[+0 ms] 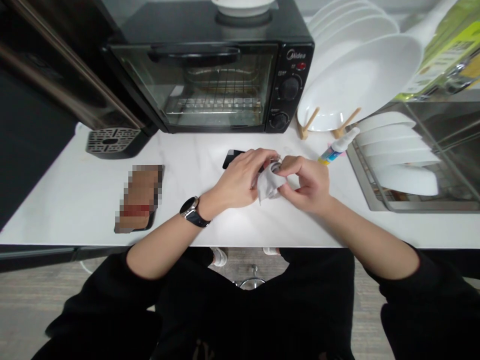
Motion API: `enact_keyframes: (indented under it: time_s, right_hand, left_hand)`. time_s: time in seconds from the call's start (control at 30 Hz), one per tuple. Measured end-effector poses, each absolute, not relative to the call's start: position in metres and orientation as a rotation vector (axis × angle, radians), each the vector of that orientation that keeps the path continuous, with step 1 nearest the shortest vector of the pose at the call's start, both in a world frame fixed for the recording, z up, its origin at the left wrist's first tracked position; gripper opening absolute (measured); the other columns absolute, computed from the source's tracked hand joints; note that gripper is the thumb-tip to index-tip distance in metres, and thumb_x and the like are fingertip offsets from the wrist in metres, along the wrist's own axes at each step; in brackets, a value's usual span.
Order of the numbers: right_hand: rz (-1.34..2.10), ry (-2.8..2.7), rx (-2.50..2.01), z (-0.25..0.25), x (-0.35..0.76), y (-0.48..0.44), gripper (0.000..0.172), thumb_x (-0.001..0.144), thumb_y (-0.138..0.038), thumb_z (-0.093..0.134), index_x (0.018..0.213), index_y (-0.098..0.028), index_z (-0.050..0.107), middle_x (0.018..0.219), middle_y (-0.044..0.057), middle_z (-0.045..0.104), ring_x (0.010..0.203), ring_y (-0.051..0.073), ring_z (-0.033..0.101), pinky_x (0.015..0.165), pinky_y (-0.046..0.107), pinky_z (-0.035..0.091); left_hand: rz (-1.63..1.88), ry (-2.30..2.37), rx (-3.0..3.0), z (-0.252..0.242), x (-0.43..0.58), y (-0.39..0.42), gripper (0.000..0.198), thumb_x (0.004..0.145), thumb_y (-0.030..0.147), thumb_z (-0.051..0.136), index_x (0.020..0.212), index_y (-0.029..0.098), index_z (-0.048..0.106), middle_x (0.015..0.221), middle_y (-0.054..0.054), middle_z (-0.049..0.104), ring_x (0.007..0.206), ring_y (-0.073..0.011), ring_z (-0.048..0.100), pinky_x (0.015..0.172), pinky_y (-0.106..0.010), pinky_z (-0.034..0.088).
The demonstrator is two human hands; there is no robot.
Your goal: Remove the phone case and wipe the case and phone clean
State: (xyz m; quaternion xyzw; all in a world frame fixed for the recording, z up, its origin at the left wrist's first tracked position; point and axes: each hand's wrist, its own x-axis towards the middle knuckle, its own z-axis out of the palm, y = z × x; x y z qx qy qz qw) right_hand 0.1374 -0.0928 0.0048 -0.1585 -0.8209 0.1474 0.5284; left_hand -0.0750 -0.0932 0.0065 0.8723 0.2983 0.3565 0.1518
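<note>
Over the white counter (210, 227), both hands meet at a small round object (276, 167) with a dark ring-shaped rim, partly wrapped in a thin white wipe or cloth (267, 186). My left hand (243, 177), a watch on its wrist, curls its fingers around the object from the left. From the right, my right hand (308, 182) pinches the cloth against the rim with thumb and fingers. The object's exact kind is hidden by fingers and cloth. Behind my left hand lies a flat black item (231, 158), partly covered.
A black toaster oven (210, 85) stands at the back. White plates (360, 80) lean in a wooden rack on the right, near a small spray bottle (339, 146) and a sink (369, 192) with bowls. A phone (139, 200) with a blurred screen lies left.
</note>
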Motion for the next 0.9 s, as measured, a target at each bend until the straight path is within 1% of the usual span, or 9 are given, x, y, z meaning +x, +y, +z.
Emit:
enact_keyframes:
  time_s: [0.1, 0.17, 0.33, 0.4, 0.5, 0.6, 0.67, 0.77, 0.9]
  right_hand:
    - [0.317, -1.985, -0.306, 0.007, 0.135, -0.094, 0.007, 0.097, -0.023, 0.069, 0.102, -0.027, 0.066, 0.072, -0.004, 0.064, 0.067, 0.015, 0.066, 0.065, 0.029, 0.054]
    - [0.313, -1.989, -0.306, 0.007, 0.134, -0.094, 0.005, 0.097, -0.024, 0.068, 0.101, -0.026, 0.066, 0.072, -0.004, 0.064, 0.068, 0.015, 0.066, 0.065, 0.028, 0.054]
    - [0.323, -1.948, -0.413, 0.005, 0.136, -0.088, 0.006, 0.102, -0.031, 0.064, 0.102, -0.025, 0.064, 0.076, -0.004, 0.065, 0.067, 0.013, 0.065, 0.064, 0.027, 0.053]
    - [0.297, -1.892, -0.47, 0.003, 0.138, -0.081, 0.008, 0.104, -0.033, 0.062, 0.101, -0.026, 0.064, 0.076, -0.004, 0.063, 0.065, 0.012, 0.062, 0.062, 0.026, 0.051]
    - [0.284, -1.788, -0.559, -0.001, 0.141, -0.067, 0.013, 0.103, -0.036, 0.065, 0.096, -0.026, 0.064, 0.076, -0.005, 0.061, 0.064, 0.012, 0.058, 0.059, 0.026, 0.05]
    - [0.319, -1.713, -0.643, -0.006, 0.142, -0.056, 0.022, 0.102, -0.046, 0.068, 0.092, -0.026, 0.063, 0.077, -0.005, 0.06, 0.064, 0.012, 0.055, 0.059, 0.027, 0.051]
    - [0.316, -1.671, -0.676, -0.009, 0.142, -0.052, 0.026, 0.103, -0.05, 0.064, 0.093, -0.026, 0.064, 0.078, -0.004, 0.059, 0.065, 0.012, 0.055, 0.059, 0.028, 0.052]
    - [0.283, -1.616, -0.691, -0.011, 0.141, -0.051, 0.027, 0.105, -0.049, 0.06, 0.095, -0.025, 0.066, 0.08, -0.003, 0.059, 0.068, 0.012, 0.056, 0.061, 0.028, 0.052]
    - [0.261, -1.577, -0.682, -0.012, 0.141, -0.051, 0.022, 0.105, -0.044, 0.061, 0.098, -0.025, 0.068, 0.084, -0.003, 0.061, 0.07, 0.012, 0.059, 0.064, 0.027, 0.053]
  left_hand:
    - [0.995, 0.878, 2.484, 0.009, -0.075, -0.094, 0.041, 0.098, 0.049, 0.068, 0.127, 0.025, 0.052, 0.112, -0.008, 0.07, 0.102, -0.0263, 0.067, 0.092, -0.043, 0.05]
    - [0.983, 0.891, 2.467, 0.01, -0.075, -0.094, 0.04, 0.097, 0.049, 0.068, 0.126, 0.026, 0.053, 0.109, -0.007, 0.07, 0.1, -0.026, 0.067, 0.091, -0.043, 0.05]
    - [1.06, 0.861, 2.455, 0.006, -0.076, -0.092, 0.041, 0.097, 0.036, 0.065, 0.134, 0.024, 0.052, 0.127, -0.011, 0.071, 0.115, -0.0275, 0.068, 0.099, -0.044, 0.053]
    - [1.089, 0.833, 2.44, 0.006, -0.076, -0.093, 0.039, 0.1, 0.036, 0.062, 0.135, 0.023, 0.053, 0.128, -0.012, 0.071, 0.114, -0.0269, 0.068, 0.098, -0.044, 0.055]
    - [1.054, 0.8, 2.358, 0.012, -0.079, -0.093, 0.039, 0.103, 0.043, 0.059, 0.136, 0.021, 0.057, 0.126, -0.012, 0.073, 0.11, -0.0258, 0.07, 0.097, -0.043, 0.057]
    - [1.0, 0.789, 2.119, 0.024, -0.086, -0.092, 0.045, 0.104, 0.052, 0.06, 0.138, 0.023, 0.064, 0.141, -0.012, 0.07, 0.126, -0.0271, 0.069, 0.11, -0.045, 0.056]
    - [0.949, 0.788, 1.862, 0.031, -0.091, -0.088, 0.047, 0.104, 0.057, 0.06, 0.137, 0.024, 0.068, 0.145, -0.011, 0.069, 0.124, -0.0272, 0.073, 0.108, -0.044, 0.059]
    - [0.781, 0.828, 1.58, 0.034, -0.099, -0.082, 0.051, 0.101, 0.06, 0.065, 0.137, 0.023, 0.066, 0.121, -0.011, 0.08, 0.108, -0.0265, 0.081, 0.093, -0.042, 0.065]
    - [0.532, 0.899, 1.701, 0.027, -0.099, -0.078, 0.039, 0.095, 0.055, 0.075, 0.113, 0.021, 0.068, 0.09, -0.006, 0.083, 0.085, -0.0231, 0.081, 0.072, -0.032, 0.061]
